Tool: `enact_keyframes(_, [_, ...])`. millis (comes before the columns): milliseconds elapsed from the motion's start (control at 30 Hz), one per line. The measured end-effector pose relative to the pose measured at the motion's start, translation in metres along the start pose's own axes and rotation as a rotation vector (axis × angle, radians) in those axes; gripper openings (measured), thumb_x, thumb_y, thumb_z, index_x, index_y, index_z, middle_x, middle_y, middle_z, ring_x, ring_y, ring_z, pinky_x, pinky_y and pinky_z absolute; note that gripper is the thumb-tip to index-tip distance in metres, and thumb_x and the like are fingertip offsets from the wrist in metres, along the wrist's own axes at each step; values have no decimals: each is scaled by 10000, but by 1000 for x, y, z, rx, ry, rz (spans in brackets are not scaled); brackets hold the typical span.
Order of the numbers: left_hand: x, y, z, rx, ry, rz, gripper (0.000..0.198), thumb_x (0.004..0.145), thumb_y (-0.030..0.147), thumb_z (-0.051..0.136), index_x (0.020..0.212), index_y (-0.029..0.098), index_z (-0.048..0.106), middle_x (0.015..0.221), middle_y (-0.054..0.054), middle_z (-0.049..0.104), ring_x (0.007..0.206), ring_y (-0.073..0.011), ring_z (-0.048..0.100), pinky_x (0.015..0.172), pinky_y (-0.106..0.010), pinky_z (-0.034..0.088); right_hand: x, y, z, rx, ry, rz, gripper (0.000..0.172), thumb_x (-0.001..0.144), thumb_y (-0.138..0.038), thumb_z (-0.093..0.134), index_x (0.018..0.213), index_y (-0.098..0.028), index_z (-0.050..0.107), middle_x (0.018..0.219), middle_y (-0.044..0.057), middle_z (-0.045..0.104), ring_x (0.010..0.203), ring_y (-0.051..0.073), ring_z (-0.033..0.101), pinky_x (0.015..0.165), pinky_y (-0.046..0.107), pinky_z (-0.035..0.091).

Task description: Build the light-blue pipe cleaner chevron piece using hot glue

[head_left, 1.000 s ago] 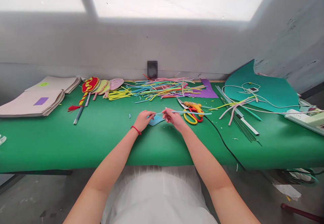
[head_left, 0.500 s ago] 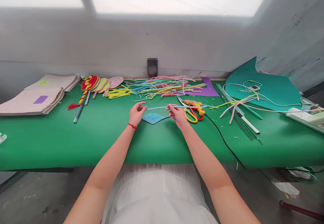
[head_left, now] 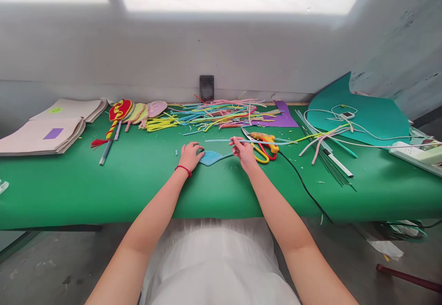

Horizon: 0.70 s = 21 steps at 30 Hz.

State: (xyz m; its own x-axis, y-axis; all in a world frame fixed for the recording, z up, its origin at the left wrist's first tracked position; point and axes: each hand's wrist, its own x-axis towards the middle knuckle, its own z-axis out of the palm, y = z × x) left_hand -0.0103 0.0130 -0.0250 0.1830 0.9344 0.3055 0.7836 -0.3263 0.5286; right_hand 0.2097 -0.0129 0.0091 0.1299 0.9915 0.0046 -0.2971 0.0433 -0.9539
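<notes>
A blue piece made of pipe cleaners laid in nested rows lies on the green table, a single stem running off its right end. My left hand, with a red bracelet at the wrist, is down at the piece's left end, fingers bent and thumb against it; the hand hides that end. Between the fingertips of my right hand is a long light blue pipe cleaner, held level above the table. Scissors with yellow and red handles and a yellow hot glue gun lie just right of this hand.
A heap of coloured pipe cleaners lies at the back. Finished fan-shaped crafts and paper pads are on the left. To the right are loose stems, a teal sheet, a power strip and the gun's black cord.
My left hand has come down from the strip's free end to the left end of the blue piece. The right hand still holds the pipe cleaner. The view has tilted slightly.
</notes>
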Motion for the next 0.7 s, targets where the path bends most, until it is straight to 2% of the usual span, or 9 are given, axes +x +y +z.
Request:
enact_keyframes(200, [3,-2,-1,-94,-32,-8,50,750,181,669,766,214,635,1146,-79,613,1139,-257,549,1049,-501,323,1,2,-1,-25,-13,8,400,630,-554,733,799,-206,634,761,-5,635,485,53,441,417,216,298])
enact_keyframes(367, [4,2,-3,-168,-49,-11,33,767,190,641,773,215,620,1067,-62,656,1059,-236,582,1013,-459,365,4,6,-4,-28,2,1,418,621,-560,742,814,-205,636,745,-7,625,486,53,445,414,206,310])
enact_keyframes(600, [2,6,-5,-133,-99,-54,21,792,222,609,808,224,621,916,-6,695,916,-196,616,1090,-470,263,7,10,-7,-8,-1,15,431,610,-568,759,811,-203,649,732,-14,635,475,40,465,398,179,328])
enact_keyframes(700, [1,6,-5,-146,-104,-59,93,793,201,604,871,227,647,878,-4,701,882,-191,622,1051,-437,319,8,10,-7,19,-17,18,410,611,-542,774,807,-200,660,723,-18,636,471,35,469,393,172,330])
